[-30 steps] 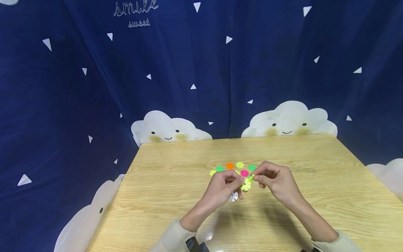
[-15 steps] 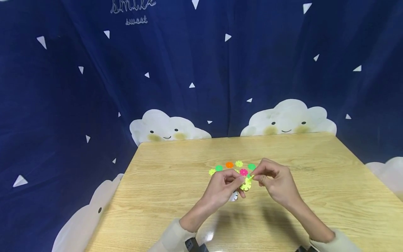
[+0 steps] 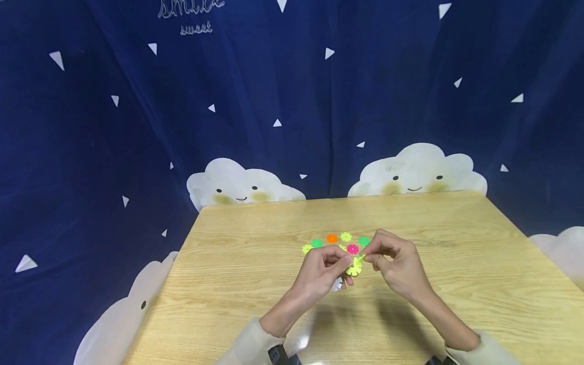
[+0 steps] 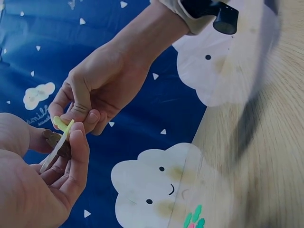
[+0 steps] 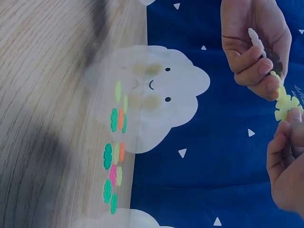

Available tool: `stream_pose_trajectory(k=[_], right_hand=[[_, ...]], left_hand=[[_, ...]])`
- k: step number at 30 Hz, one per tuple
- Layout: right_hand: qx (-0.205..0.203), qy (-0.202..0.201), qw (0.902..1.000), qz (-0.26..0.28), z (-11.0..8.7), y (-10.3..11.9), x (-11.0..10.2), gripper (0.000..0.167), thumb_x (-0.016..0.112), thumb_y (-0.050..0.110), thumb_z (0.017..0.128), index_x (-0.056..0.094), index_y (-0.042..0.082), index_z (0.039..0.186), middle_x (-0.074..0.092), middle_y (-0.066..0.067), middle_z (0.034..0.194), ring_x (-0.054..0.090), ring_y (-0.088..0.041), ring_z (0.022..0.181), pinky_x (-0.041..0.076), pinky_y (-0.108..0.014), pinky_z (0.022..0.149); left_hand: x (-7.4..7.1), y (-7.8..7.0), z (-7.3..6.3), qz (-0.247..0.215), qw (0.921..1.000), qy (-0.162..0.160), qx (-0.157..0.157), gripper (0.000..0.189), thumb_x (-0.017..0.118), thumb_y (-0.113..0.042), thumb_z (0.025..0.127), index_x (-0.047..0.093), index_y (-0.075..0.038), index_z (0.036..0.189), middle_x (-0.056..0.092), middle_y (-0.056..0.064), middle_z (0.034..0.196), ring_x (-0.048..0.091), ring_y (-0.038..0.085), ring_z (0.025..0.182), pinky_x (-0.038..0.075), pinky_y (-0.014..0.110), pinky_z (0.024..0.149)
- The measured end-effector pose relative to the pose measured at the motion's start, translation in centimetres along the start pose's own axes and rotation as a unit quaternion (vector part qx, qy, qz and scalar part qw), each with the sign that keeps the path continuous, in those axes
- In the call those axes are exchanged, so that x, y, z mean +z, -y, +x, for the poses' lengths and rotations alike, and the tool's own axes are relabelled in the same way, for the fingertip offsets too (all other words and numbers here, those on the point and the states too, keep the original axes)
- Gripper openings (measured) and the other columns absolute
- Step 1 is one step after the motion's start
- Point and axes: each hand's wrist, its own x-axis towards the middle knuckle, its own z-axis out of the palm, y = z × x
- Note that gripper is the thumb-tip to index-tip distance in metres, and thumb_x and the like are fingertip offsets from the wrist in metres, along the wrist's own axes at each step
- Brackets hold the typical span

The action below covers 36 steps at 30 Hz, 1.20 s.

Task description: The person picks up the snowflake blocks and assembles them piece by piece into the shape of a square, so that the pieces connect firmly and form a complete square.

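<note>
My left hand (image 3: 317,271) grips a small cluster of flat plastic notched discs. In it are a yellow notched disc (image 3: 353,268), a white notched disc (image 3: 337,284) lower down, and a dark brown notched disc (image 5: 274,61) partly covered by the fingers. My right hand (image 3: 401,263) pinches a second yellow notched disc (image 5: 287,105) between thumb and fingers, its edge meeting the first yellow one at an angle. Both hands are raised over the table, fingertips close together. The left fingers hide part of the joined pieces.
On the wooden table (image 3: 246,253), beyond the hands, lie several loose notched discs, among them an orange disc (image 3: 332,238), a pink disc (image 3: 353,249) and a green disc (image 3: 317,243). Behind the table hangs a dark blue curtain (image 3: 255,76) with clouds and triangles.
The head view has tilted slightly. Both hands keep their hold on the discs at nearly the same spot, with only a slight shift left in view.
</note>
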Motion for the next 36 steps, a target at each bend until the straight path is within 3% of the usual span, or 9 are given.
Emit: stream_pose_trajectory(k=[13,22,25,31,36], right_hand=[[-0.028,-0.002,0.9996,0.010,-0.2,0.1,0.4,0.031,0.075,-0.019,0.080,0.073,0.011,0.081,0.059,0.000,0.072,0.054,-0.015,0.057,0.049,-0.024,0.054],[0.007,0.008,0.9992,0.038,-0.8,-0.8,0.1,0.030,0.073,-0.021,0.081,0.069,0.009,0.081,0.058,-0.005,0.074,0.054,-0.017,0.056,0.051,-0.025,0.053],[0.012,0.011,0.9988,0.045,-1.1,-1.1,0.0,0.031,0.071,-0.023,0.081,0.069,0.009,0.082,0.057,-0.005,0.074,0.054,-0.018,0.055,0.050,-0.026,0.052],[0.010,0.019,0.9989,0.041,-1.0,-1.2,-0.2,0.030,0.071,-0.021,0.083,0.070,0.009,0.084,0.057,-0.006,0.075,0.056,-0.017,0.058,0.052,-0.026,0.055],[0.006,0.054,0.9981,0.029,-0.2,-1.0,-0.8,0.026,0.073,-0.015,0.085,0.074,0.010,0.090,0.060,-0.004,0.077,0.058,-0.019,0.062,0.054,-0.028,0.058]], left_hand=[[0.2,0.2,-0.2,-0.018,0.9998,0.003,0.004,0.014,0.064,-0.003,0.101,0.070,0.009,0.095,0.068,0.035,0.085,0.065,0.011,0.058,0.058,0.024,0.056],[0.6,0.4,-0.1,-0.036,0.9992,0.009,0.015,0.016,0.063,-0.002,0.101,0.068,0.013,0.095,0.065,0.041,0.083,0.063,0.011,0.055,0.058,0.023,0.054],[0.7,0.4,0.0,-0.035,0.9992,0.011,0.014,0.016,0.064,-0.002,0.101,0.068,0.012,0.095,0.065,0.041,0.083,0.063,0.011,0.054,0.058,0.023,0.055],[0.8,0.6,0.1,-0.032,0.9995,-0.002,0.005,0.014,0.065,-0.003,0.100,0.069,0.009,0.095,0.070,0.028,0.078,0.065,0.012,0.055,0.059,0.024,0.057],[0.5,0.6,0.1,-0.045,0.9989,0.009,-0.010,0.014,0.064,-0.004,0.102,0.068,0.009,0.099,0.074,0.022,0.084,0.072,0.016,0.065,0.064,0.033,0.069]])
